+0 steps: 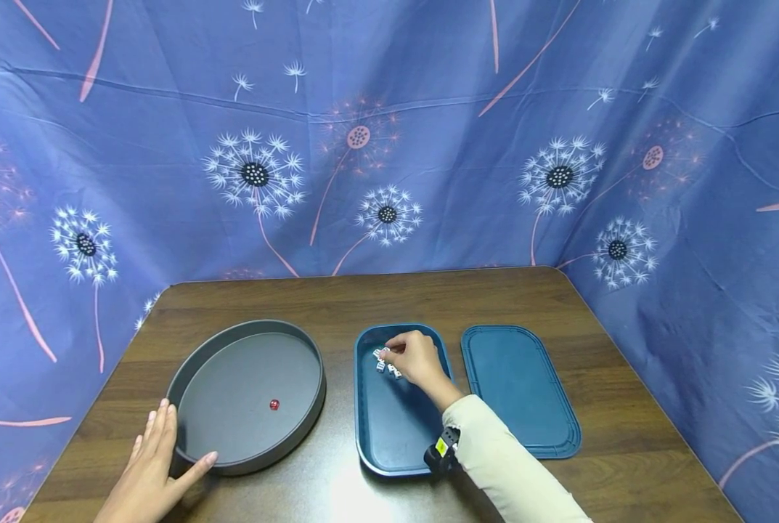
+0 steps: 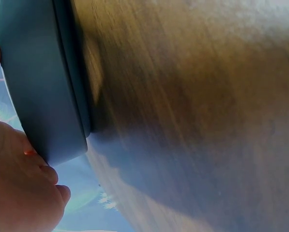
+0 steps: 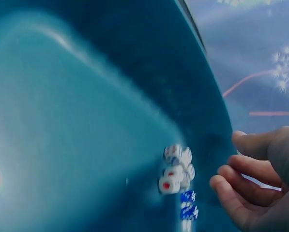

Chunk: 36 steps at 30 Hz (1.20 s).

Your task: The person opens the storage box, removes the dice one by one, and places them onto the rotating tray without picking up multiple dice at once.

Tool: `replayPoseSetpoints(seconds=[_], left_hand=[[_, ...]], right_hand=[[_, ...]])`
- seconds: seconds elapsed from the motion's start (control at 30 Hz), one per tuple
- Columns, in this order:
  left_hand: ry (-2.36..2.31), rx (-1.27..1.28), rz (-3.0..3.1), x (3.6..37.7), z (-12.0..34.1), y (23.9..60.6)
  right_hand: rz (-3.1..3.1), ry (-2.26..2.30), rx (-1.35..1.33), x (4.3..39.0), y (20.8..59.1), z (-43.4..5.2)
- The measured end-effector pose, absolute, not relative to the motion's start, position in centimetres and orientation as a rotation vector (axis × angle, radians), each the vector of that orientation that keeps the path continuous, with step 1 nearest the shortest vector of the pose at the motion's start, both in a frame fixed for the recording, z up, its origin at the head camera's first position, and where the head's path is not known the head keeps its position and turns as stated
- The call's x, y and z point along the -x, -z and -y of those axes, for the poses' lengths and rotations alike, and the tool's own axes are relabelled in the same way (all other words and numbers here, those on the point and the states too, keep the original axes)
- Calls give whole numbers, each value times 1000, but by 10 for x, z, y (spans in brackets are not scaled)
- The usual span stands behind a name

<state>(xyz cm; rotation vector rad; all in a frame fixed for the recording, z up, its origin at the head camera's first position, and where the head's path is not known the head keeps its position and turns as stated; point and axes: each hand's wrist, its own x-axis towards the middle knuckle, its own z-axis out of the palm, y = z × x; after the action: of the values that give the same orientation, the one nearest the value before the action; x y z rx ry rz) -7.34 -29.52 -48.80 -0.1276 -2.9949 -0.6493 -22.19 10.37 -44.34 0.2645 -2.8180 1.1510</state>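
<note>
My left hand (image 1: 150, 465) lies flat on the brown wood-grain table (image 1: 389, 298), fingers straight and together, thumb spread out against the outer wall of the round grey pan (image 1: 196, 363) at about its 7 o'clock edge. The left wrist view shows that wall as a smooth, matte, upright band with my thumb pressed to it. The pan is shallow and circular, and a single small red die (image 1: 274, 404) sits on its flat floor, toward 4 o'clock from the centre.

My right hand (image 1: 415, 357) hovers inside the deep teal plastic tray (image 1: 369, 428), a rounded rectangle with a glossy floor and raised rim, at the tray's 12 o'clock end. The fingers are curled loosely over a small cluster of white dice (image 1: 384, 361); in the right wrist view they are bent and apart from the dice, with a gap between fingertips and cubes, so they hold nothing that I can see. The dice are tiny cubes with rounded corners, red and blue pips, heaped against the tray's curved wall.

The tray's flat teal lid (image 1: 520, 388), same rounded-rectangle shape with a ridged border, lies just beside the tray at 3 o'clock. Blue dandelion-print cloth (image 1: 389, 145) hangs behind.
</note>
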Motion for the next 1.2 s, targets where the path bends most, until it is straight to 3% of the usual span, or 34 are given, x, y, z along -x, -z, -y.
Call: replayPoseSetpoints(seconds=[0.37, 1.2], left_hand=[[667, 116, 3018, 74, 296, 487], [638, 135, 2974, 74, 296, 490]], right_hand=[[3032, -1080, -135, 231, 455, -115], [3112, -1119, -128, 233, 470, -122]])
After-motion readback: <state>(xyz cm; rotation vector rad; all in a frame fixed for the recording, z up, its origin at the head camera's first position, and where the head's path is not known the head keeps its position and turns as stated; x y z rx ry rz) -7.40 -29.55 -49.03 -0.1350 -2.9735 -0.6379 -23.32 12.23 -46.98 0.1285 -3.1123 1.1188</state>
